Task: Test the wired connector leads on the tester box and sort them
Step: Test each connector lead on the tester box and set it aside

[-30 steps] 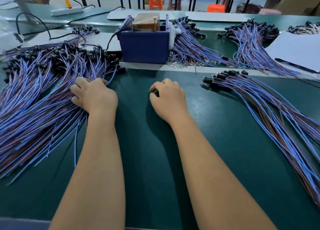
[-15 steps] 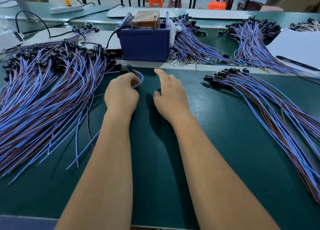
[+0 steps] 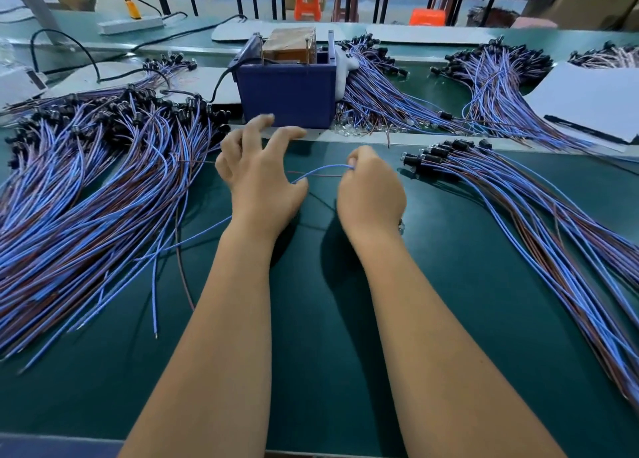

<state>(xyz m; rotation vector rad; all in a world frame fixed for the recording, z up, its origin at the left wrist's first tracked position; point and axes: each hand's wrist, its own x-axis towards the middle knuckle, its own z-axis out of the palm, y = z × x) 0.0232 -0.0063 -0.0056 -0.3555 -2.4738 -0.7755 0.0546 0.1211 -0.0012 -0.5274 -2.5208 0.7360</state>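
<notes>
At bench centre, L hand [image 3: 262,181] and R hand [image 3: 370,188] now share one blue lead [image 3: 321,171] drawn off the 9 o'clock pile [image 3: 86,198] a sec ago: R pinches it, L fingers splayed, grip unclear. Sorted bundle [image 3: 518,195] lies at 3 o'clock; tester box [image 3: 287,94] at 12, likely next stop.

Blue-and-brown leads [image 3: 86,195], navy tester box [image 3: 288,94] (dark green table [image 3: 345,319])
</notes>
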